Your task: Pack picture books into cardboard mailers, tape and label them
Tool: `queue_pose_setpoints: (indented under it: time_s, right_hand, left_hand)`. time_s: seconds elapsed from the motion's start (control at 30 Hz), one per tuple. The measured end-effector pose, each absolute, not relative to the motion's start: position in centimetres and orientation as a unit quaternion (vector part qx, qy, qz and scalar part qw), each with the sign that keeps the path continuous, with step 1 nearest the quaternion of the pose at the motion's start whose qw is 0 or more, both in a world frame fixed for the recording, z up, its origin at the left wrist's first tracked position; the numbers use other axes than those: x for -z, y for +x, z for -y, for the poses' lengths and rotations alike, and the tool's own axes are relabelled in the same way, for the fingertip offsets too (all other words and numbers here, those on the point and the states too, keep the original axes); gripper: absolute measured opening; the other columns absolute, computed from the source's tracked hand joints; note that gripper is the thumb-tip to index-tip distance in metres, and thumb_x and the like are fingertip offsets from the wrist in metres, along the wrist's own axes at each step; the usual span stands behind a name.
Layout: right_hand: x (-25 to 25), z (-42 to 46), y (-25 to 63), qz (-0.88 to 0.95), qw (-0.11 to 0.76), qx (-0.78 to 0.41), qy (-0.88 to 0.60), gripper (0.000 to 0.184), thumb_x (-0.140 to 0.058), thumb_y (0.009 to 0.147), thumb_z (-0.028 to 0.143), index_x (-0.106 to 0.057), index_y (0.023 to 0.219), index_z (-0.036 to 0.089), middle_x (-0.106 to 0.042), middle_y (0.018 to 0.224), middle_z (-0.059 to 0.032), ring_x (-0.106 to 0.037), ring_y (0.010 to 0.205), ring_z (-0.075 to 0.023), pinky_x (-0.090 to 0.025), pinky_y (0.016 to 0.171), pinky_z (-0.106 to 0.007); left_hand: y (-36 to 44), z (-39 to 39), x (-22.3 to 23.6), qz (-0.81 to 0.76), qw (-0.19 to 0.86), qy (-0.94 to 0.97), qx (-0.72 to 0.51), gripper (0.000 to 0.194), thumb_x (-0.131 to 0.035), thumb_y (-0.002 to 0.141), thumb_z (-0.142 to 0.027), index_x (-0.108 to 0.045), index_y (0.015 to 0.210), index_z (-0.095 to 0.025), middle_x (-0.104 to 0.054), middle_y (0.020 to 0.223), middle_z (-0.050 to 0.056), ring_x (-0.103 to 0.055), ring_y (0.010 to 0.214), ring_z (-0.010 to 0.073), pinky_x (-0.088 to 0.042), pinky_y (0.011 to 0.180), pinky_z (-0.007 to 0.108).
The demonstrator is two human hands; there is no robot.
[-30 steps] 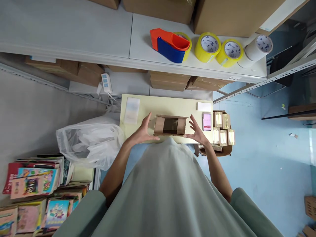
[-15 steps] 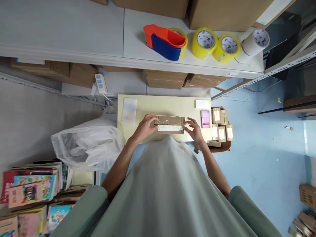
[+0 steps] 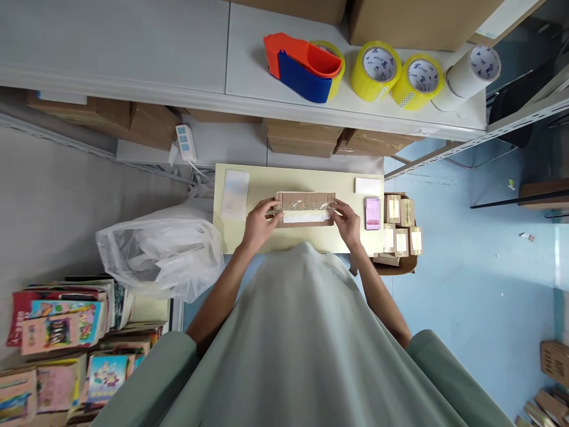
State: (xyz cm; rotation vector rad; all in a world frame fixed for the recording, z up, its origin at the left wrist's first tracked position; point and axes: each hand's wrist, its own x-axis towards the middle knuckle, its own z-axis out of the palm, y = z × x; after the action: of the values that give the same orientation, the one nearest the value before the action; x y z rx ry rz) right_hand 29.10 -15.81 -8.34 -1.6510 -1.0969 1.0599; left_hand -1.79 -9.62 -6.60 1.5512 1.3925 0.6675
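A long, narrow piece of brown cardboard (image 3: 306,201), with a white strip along its middle and shiny clear tape across it, is held between my hands over the cream table (image 3: 258,237). At its left end my left hand (image 3: 261,224) grips with thumb and fingers curled round the edge. The opposite end sits in a pinch of my right hand (image 3: 347,223). Just right of that hand lies a phone with a pink screen (image 3: 372,213), below a small white box (image 3: 367,186). A white translucent sheet (image 3: 235,194) rests at the table's left.
Boxes fill a carton (image 3: 406,265) right of the table. On the shelf (image 3: 178,65) ahead stand an orange and blue tape dispenser (image 3: 304,65) and yellow tape rolls (image 3: 376,71). A plastic bag (image 3: 160,255) and stacked books (image 3: 62,326) are at left.
The cardboard has moved slightly forward on the table and tipped, so its brown upper face shows wider. Both hands have kept hold of its ends. The whole view has shifted a little.
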Motion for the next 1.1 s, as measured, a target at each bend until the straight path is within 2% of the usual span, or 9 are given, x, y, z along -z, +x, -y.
queue_pose_setpoints:
  time_s: [0.23,0.43,0.63,0.9,1.1]
  right_hand:
    - [9.9,15.7,29.2,0.434,0.406,-0.453,-0.664,0.046,-0.079,0.092,0.064,-0.083,0.114,0.024,-0.079,0.146,-0.012,-0.08,0.126,-0.0329,-0.066,0.117,-0.055]
    - [10.6,18.8,29.3,0.4,0.379,-0.484,-0.68,0.038,-0.076,0.093,0.056,-0.083,0.112,0.024,-0.078,0.149,-0.0111,-0.083,0.121,-0.0328,-0.068,0.113,-0.055]
    - [11.3,17.8,29.8,0.4,0.378,-0.475,-0.686,0.045,-0.078,0.09,0.058,-0.082,0.118,0.023,-0.073,0.157,-0.014,-0.082,0.127,-0.0362,-0.069,0.11,-0.055]
    - [11.1,18.5,31.7,0.421,0.341,-0.461,-0.703,0.038,-0.073,0.091,0.042,-0.082,0.123,0.023,-0.073,0.157,-0.0126,-0.083,0.124,-0.0355,-0.071,0.106,-0.054]
    - [13.0,21.1,30.8,0.406,0.32,-0.467,-0.717,0.037,-0.069,0.088,0.036,-0.08,0.123,0.028,-0.074,0.157,-0.0066,-0.081,0.129,-0.034,-0.071,0.107,-0.054]
  left_hand:
    - [-1.9,9.3,8.9,-0.593,0.47,0.607,-0.244,0.027,-0.077,0.094,-0.034,-0.08,0.12,-0.026,-0.082,0.133,0.007,-0.081,0.107,0.0256,-0.071,0.102,0.044]
    - [-2.0,11.3,9.2,-0.591,0.475,0.611,-0.228,0.026,-0.076,0.093,-0.033,-0.081,0.118,-0.027,-0.082,0.136,0.007,-0.082,0.108,0.0263,-0.071,0.099,0.042]
    - [-1.1,10.2,9.1,-0.588,0.46,0.628,-0.218,0.028,-0.076,0.096,-0.033,-0.082,0.122,-0.027,-0.083,0.136,0.007,-0.082,0.106,0.0257,-0.069,0.099,0.04]
    - [0.9,11.2,10.9,-0.591,0.467,0.63,-0.187,0.028,-0.075,0.095,-0.025,-0.08,0.123,-0.028,-0.085,0.13,0.006,-0.083,0.109,0.0278,-0.066,0.104,0.043]
    - [0.8,14.2,12.7,-0.604,0.485,0.605,-0.183,0.027,-0.075,0.093,-0.025,-0.079,0.119,-0.028,-0.084,0.128,0.005,-0.082,0.107,0.0251,-0.065,0.102,0.039]
